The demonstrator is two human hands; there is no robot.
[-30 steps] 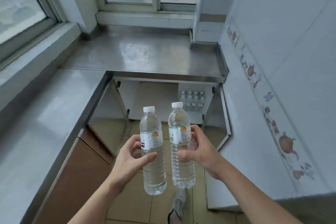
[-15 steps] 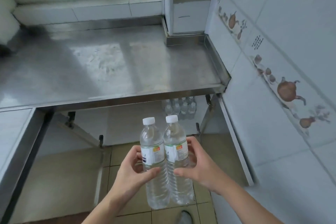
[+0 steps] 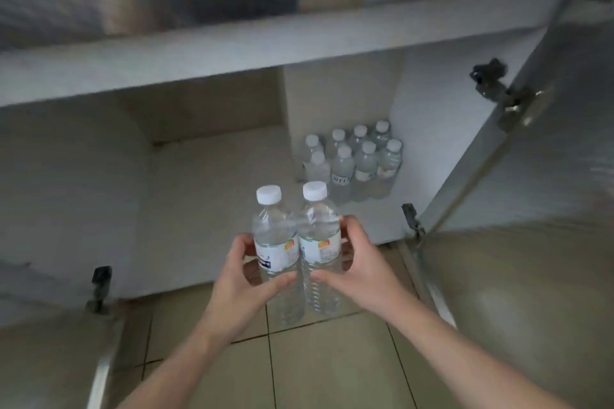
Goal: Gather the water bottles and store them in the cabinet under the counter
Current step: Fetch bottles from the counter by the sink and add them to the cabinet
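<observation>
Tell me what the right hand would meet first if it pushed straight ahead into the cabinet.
Probably the cluster of stored bottles at the back right. The right hand holds a bottle that points toward them across bare cabinet floor, though depth is hard to judge.

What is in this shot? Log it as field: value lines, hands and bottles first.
left hand: grips left bottle
right hand: grips right bottle
held bottles: upright, side by side, white caps on
cabinet: open, doors swung out
stored bottles: cluster at back right of cabinet floor
held bottles' place: in front of cabinet, over tiled floor
</observation>
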